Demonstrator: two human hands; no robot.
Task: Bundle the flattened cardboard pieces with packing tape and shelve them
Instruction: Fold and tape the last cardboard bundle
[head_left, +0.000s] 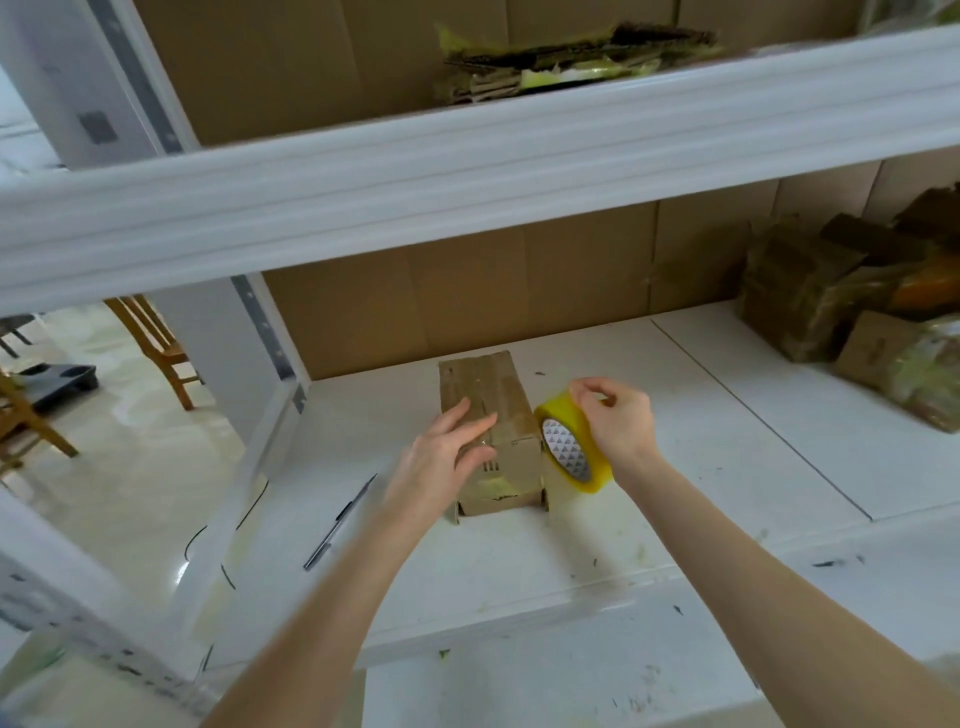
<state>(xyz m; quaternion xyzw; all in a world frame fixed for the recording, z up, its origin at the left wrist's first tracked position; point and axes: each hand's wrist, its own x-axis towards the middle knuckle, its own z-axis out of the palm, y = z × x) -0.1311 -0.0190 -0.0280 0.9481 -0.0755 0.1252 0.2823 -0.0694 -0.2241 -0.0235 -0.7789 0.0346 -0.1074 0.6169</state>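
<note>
A stack of flattened brown cardboard pieces (511, 415) lies on the white shelf board (675, 467), with some tape across its near part. My left hand (447, 452) rests flat on the stack's left side, fingers straight. Touching the stack's right edge stands a yellow roll of packing tape (571, 449) with a patterned core. My right hand (618, 418) grips the roll from the right, its fingers pinching at the roll's top.
A black pen (340, 522) lies on the shelf board left of the stack. Taped cardboard bundles (852, 317) sit at the far right of this shelf, and another bundle (571, 62) lies on the shelf above. Wooden chairs (156, 343) stand on the floor at left.
</note>
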